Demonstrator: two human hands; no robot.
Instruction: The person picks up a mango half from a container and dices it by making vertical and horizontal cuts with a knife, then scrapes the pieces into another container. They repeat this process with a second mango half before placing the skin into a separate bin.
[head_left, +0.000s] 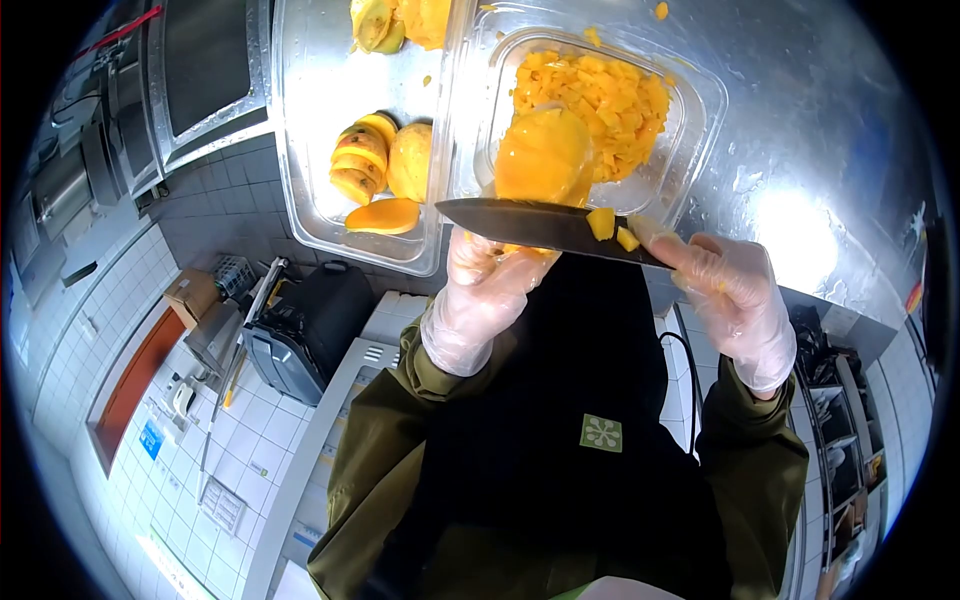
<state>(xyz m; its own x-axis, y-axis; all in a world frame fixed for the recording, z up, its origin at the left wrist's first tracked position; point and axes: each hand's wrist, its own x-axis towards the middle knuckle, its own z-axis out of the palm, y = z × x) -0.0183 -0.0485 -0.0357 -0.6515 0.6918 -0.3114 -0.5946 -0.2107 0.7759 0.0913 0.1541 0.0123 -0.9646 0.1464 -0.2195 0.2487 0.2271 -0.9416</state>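
My right hand (728, 290), in a clear plastic glove, grips a knife (540, 222) by its handle end, the blade pointing left. Small mango cubes (600, 223) cling to the blade near the hand. Gloved as well, my left hand (482, 305) holds a peeled mango (545, 160) from below, its fingers partly hidden behind the blade. The knife lies across the lower part of the mango. Under and beyond the fruit, a clear plastic container (715, 110) holds a heap of diced mango (610, 105).
Left of it, a second clear tray (300, 225) holds mango pieces (360, 160), a cut slice (383, 216) and mango with peel (378, 25). Both stand on a metal counter (800, 90). A dark bin (310, 325) is on the floor at the left.
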